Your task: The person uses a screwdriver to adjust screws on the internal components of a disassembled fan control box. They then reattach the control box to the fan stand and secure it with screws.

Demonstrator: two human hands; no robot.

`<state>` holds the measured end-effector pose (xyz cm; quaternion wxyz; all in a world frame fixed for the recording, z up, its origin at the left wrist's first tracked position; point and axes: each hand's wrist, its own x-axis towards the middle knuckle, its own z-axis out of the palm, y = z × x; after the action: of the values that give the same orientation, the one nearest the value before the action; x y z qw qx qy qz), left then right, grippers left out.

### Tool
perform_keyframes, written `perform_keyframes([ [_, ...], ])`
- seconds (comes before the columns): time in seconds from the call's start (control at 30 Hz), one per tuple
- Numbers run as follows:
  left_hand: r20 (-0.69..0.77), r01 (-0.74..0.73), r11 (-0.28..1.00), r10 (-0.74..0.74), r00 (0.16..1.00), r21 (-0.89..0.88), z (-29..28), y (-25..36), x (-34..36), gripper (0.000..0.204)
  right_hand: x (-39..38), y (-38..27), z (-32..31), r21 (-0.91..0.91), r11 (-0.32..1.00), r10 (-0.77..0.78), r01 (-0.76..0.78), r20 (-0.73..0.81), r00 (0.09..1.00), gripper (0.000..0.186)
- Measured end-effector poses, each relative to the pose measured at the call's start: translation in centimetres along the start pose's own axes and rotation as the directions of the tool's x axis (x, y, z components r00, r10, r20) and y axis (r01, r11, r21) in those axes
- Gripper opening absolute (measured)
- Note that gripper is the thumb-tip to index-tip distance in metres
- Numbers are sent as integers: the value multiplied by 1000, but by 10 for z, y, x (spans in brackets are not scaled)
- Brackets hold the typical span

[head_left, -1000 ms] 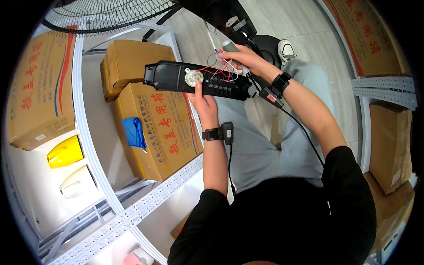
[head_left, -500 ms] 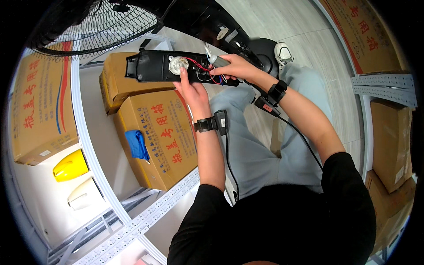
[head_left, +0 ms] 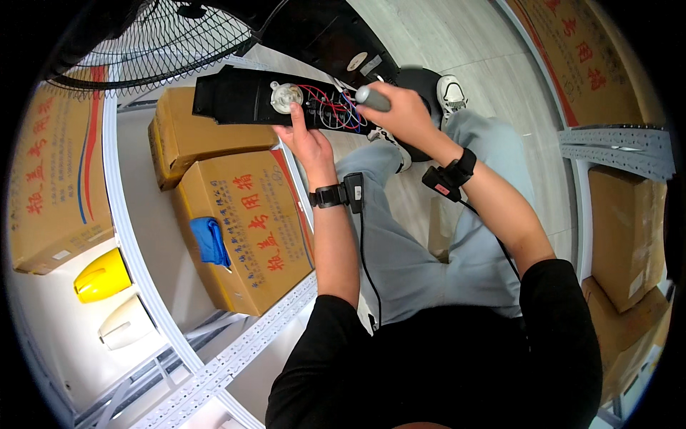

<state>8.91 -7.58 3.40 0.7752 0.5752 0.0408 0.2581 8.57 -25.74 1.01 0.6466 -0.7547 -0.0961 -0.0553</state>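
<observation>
My left hand (head_left: 309,148) grips the near edge of a long black fan control panel (head_left: 232,98), its thumb against a round whitish timer-like part (head_left: 287,99). Red, blue and white wires (head_left: 341,107) run loose over the panel's right half. At that right end, my right hand (head_left: 409,120) is closed around a grey-handled screwdriver (head_left: 374,99); its shaft is not visible. Just beyond the panel is the black fan body (head_left: 325,43), with the wire fan grille (head_left: 164,43) at upper left.
Cardboard boxes (head_left: 239,229) stand on the left shelving, one with a folded blue cloth (head_left: 209,242) on it. Yellow (head_left: 102,276) and white (head_left: 127,323) cup-like pieces lie at lower left. More boxes (head_left: 625,232) fill the right rack. The round black fan base (head_left: 420,82) is near my shoes.
My right hand has moved slightly right and turned, so the screwdriver handle sits differently, off the wires. The panel has tilted a little, its wires showing more openly.
</observation>
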Motion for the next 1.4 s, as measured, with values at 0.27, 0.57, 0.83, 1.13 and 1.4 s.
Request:
perform_keyframes([
  [0.27,-25,-87,993,85,996,-83,7,-17,-4,47,36,-3,-45,625,751,369,-213,-130,920,22],
  [0.57,88,9,986,6,996,-164,29,-44,13,48,84,25,-51,503,788,394,-355,32,919,35],
  [0.83,86,93,978,-78,993,-189,25,-66,19,50,91,30,-55,409,787,390,-462,250,886,43],
  [1.13,-4,163,951,-170,985,-262,33,-80,16,44,87,42,-55,362,783,415,-506,302,858,40],
  [1.4,-77,159,973,-173,982,-166,34,-99,12,46,87,39,-56,327,786,440,-525,302,846,39],
])
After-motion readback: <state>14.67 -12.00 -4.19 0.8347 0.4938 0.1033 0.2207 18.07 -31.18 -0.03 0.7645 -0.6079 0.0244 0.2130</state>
